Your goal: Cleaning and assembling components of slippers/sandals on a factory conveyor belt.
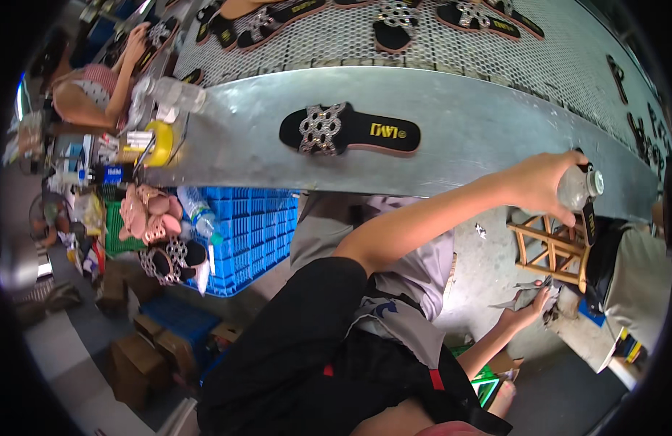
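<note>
Fingers (566, 158) of the left hand (541, 182) were bent around a clear bottle (573, 190) with a white cap, well to the right of the body; a black sandal (589, 224) showed right against it, though whether the same grip held both could not be told. Lower down, the right hand (525, 311) had its fingers curled on a crumpled grey piece (526, 296), near a wooden stool (543, 251). A black sandal with a glittery strap (372, 133) lay on the metal tabletop (467, 134). Beyond it, more sandals (472, 17) sat on a mesh surface (329, 54). A blue crate (267, 236) stood below the tabletop, and another person (89, 91) was at the far left.
</note>
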Demonstrator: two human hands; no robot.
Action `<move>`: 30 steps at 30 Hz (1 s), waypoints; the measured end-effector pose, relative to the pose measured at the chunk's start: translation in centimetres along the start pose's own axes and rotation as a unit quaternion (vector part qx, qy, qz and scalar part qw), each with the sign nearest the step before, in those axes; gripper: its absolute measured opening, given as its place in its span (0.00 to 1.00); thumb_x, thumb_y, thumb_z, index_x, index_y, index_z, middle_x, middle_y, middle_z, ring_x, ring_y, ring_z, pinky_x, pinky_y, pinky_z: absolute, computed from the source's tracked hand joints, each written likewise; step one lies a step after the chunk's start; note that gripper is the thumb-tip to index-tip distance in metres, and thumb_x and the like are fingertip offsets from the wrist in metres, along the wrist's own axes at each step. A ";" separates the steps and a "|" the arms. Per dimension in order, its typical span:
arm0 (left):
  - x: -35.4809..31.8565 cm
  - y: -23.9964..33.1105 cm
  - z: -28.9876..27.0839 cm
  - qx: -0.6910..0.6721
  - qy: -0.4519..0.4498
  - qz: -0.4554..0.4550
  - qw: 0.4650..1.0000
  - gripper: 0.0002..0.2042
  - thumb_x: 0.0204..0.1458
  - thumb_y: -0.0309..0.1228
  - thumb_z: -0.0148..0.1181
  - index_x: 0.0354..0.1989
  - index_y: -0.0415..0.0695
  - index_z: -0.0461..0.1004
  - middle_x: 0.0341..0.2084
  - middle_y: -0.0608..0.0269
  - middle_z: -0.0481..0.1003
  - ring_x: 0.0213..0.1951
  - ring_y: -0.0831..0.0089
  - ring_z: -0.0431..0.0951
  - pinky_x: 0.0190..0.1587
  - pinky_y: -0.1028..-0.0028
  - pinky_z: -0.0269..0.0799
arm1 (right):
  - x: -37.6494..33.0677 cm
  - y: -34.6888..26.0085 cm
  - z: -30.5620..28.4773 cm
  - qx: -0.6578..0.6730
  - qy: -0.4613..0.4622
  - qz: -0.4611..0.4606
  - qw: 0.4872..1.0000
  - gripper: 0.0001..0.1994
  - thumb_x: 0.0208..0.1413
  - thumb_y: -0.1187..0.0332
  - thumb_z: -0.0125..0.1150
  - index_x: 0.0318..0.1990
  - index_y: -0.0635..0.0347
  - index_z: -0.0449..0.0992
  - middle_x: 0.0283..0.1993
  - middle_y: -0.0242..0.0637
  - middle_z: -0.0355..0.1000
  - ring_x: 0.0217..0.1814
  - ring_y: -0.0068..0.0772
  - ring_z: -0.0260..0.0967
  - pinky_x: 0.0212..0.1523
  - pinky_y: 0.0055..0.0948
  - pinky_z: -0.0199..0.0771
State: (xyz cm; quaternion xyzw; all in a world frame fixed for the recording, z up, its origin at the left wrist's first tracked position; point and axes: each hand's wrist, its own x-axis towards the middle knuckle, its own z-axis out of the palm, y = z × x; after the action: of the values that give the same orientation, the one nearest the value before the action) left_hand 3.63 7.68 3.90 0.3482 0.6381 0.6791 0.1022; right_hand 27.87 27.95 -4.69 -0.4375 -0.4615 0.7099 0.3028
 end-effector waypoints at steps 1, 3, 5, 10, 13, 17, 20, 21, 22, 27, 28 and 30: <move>0.1 -0.5 -0.8 0.026 0.041 0.010 0.999 0.50 0.35 0.42 0.81 0.68 0.35 0.62 0.60 0.41 0.73 0.61 0.48 0.74 0.64 0.60 0.68 | -0.1 0.3 -0.3 -0.072 -0.042 -0.033 0.996 0.09 0.69 0.60 0.57 0.50 0.49 0.76 0.41 0.24 0.76 0.38 0.15 0.69 0.37 0.25 0.67; 0.2 -1.9 -2.3 0.059 0.079 0.015 0.995 0.56 0.34 0.42 0.82 0.73 0.35 0.55 0.63 0.40 0.70 0.65 0.48 0.70 0.67 0.60 0.65 | -0.4 0.5 0.0 -0.158 -0.095 -0.072 0.980 0.08 0.70 0.64 0.56 0.49 0.54 0.76 0.41 0.25 0.75 0.40 0.17 0.69 0.42 0.24 0.69; -0.2 -2.8 -2.8 0.054 0.078 0.001 0.996 0.56 0.35 0.42 0.82 0.73 0.36 0.55 0.63 0.39 0.70 0.65 0.47 0.71 0.67 0.60 0.65 | -1.5 0.9 1.5 -0.163 -0.104 -0.100 0.976 0.08 0.71 0.64 0.55 0.49 0.55 0.76 0.41 0.25 0.75 0.41 0.17 0.68 0.42 0.24 0.68; -1.3 -4.4 -3.3 0.016 0.088 -0.003 0.996 0.56 0.35 0.42 0.82 0.74 0.37 0.54 0.64 0.39 0.68 0.65 0.48 0.70 0.67 0.61 0.65 | -4.8 1.6 5.2 -0.203 -0.173 -0.152 0.952 0.09 0.72 0.67 0.53 0.46 0.60 0.78 0.39 0.25 0.74 0.41 0.17 0.64 0.44 0.22 0.65; -2.8 -3.9 -4.1 0.032 0.114 0.006 0.993 0.54 0.38 0.40 0.80 0.74 0.39 0.54 0.65 0.41 0.68 0.68 0.50 0.67 0.69 0.60 0.62 | -8.9 2.3 9.1 -0.249 -0.222 -0.153 0.930 0.13 0.72 0.68 0.51 0.56 0.63 0.78 0.39 0.28 0.74 0.41 0.17 0.64 0.44 0.20 0.64; -9.4 2.7 -7.2 0.503 0.187 0.101 0.838 0.41 0.46 0.38 0.72 0.71 0.45 0.62 0.62 0.52 0.71 0.70 0.53 0.62 0.70 0.41 0.52 | -11.4 2.7 12.1 -0.264 -0.319 -0.153 0.897 0.16 0.71 0.72 0.51 0.61 0.69 0.75 0.42 0.33 0.76 0.42 0.21 0.70 0.45 0.23 0.71; -16.9 5.8 -13.8 0.620 0.229 -0.075 0.747 0.26 0.58 0.42 0.61 0.65 0.51 0.71 0.62 0.64 0.73 0.72 0.53 0.60 0.71 0.37 0.45 | -13.0 3.9 17.0 -0.302 -0.404 -0.233 0.831 0.13 0.69 0.75 0.53 0.56 0.70 0.77 0.45 0.38 0.78 0.45 0.25 0.72 0.48 0.25 0.72; -19.0 6.5 -15.6 0.667 0.279 -0.116 0.681 0.23 0.63 0.45 0.56 0.64 0.51 0.72 0.62 0.63 0.73 0.72 0.54 0.60 0.70 0.37 0.46 | -13.0 3.7 19.0 -0.338 -0.445 -0.324 0.763 0.13 0.68 0.77 0.54 0.55 0.69 0.77 0.45 0.42 0.78 0.45 0.28 0.74 0.49 0.26 0.72; -20.7 6.1 -17.5 0.694 0.304 -0.145 0.636 0.22 0.65 0.47 0.53 0.63 0.50 0.73 0.62 0.62 0.73 0.71 0.53 0.61 0.69 0.36 0.48 | -13.0 3.4 20.9 -0.370 -0.482 -0.409 0.681 0.13 0.66 0.79 0.54 0.55 0.68 0.77 0.45 0.45 0.78 0.45 0.32 0.75 0.50 0.27 0.72; -25.5 1.6 -21.9 0.584 0.293 -0.149 0.742 0.21 0.67 0.48 0.50 0.57 0.48 0.77 0.56 0.60 0.75 0.69 0.52 0.63 0.67 0.35 0.51 | -13.9 4.1 28.6 -0.437 -0.554 -0.557 0.438 0.19 0.53 0.83 0.57 0.52 0.59 0.78 0.45 0.42 0.73 0.38 0.52 0.76 0.35 0.38 0.78; -25.6 1.2 -21.8 0.592 0.283 -0.135 0.742 0.19 0.66 0.47 0.51 0.55 0.48 0.77 0.55 0.60 0.76 0.68 0.52 0.64 0.67 0.37 0.53 | -13.3 4.2 29.2 -0.441 -0.551 -0.559 0.435 0.19 0.53 0.83 0.57 0.52 0.59 0.78 0.45 0.42 0.73 0.38 0.52 0.76 0.35 0.38 0.78; -25.7 0.8 -22.5 0.593 0.272 -0.124 0.748 0.17 0.66 0.45 0.51 0.52 0.48 0.78 0.54 0.60 0.76 0.68 0.52 0.65 0.66 0.39 0.54 | -12.0 4.8 29.4 -0.394 -0.611 -0.548 0.414 0.20 0.50 0.84 0.56 0.51 0.58 0.78 0.44 0.38 0.73 0.34 0.51 0.77 0.32 0.45 0.77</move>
State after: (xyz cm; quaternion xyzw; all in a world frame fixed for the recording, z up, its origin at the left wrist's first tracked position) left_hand 9.24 -25.29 -2.86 0.0578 0.9507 0.2110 -0.2196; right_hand 6.48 4.61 0.59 0.3867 -0.8952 0.2134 0.0603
